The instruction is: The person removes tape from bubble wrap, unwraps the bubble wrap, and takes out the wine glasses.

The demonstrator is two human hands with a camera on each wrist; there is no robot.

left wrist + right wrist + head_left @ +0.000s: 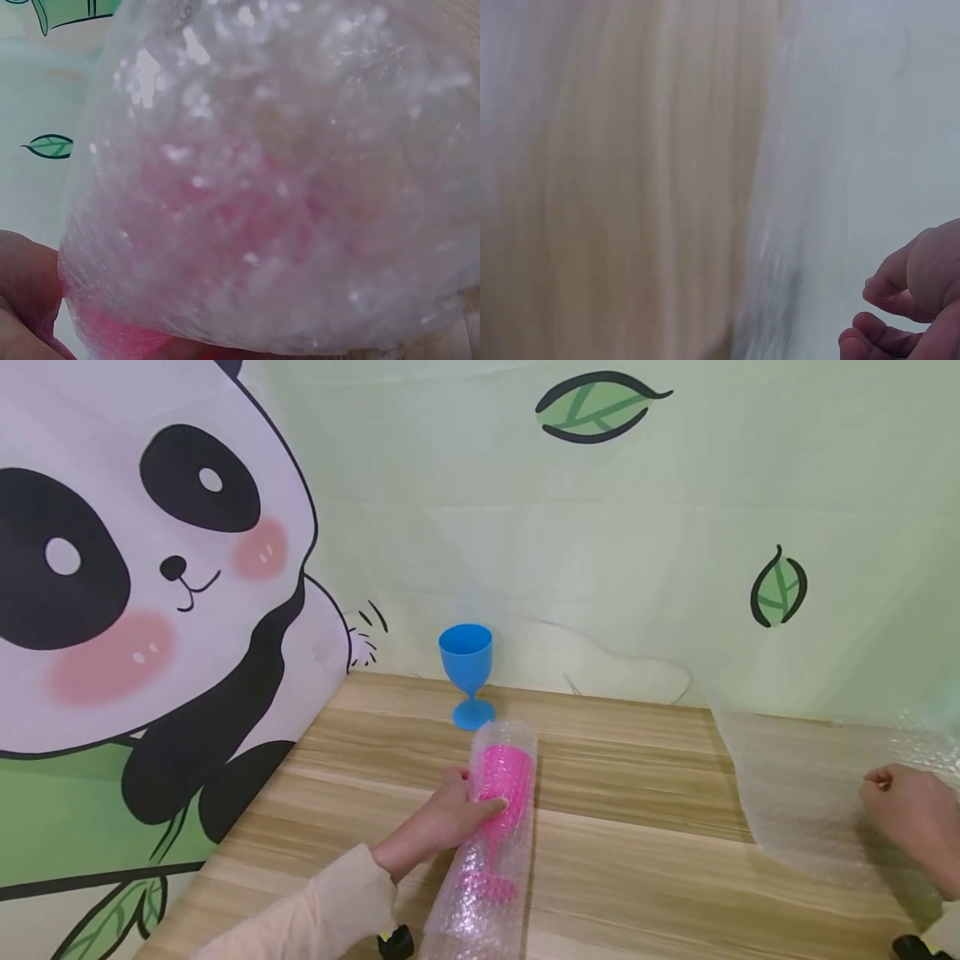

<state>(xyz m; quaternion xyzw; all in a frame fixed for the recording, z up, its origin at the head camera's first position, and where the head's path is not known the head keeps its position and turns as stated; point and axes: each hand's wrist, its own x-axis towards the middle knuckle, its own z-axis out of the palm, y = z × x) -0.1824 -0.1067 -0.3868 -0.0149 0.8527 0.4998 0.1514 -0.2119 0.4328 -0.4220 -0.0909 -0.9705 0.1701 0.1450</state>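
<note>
A pink goblet [506, 777] lies rolled inside clear bubble wrap [468, 918] on the wooden table. My left hand [450, 814] grips this bundle around the cup, thumb on top and fingers at its far left side. In the left wrist view, the bubble wrap [300, 187] fills most of the picture, with blurred pink showing through. At the right, my right hand [911, 814] is over a loose sheet of bubble wrap [795, 802]. The right wrist view shows its fingers [877, 334] loosely curled, the thumb apart, and nothing visible between them.
A blue goblet [467, 668] stands upright just beyond the wrapped end, near the table's back edge. Behind the wooden table [630, 827] hangs a pale green backdrop [450, 485] printed with a panda and leaves. It also runs along the left side.
</note>
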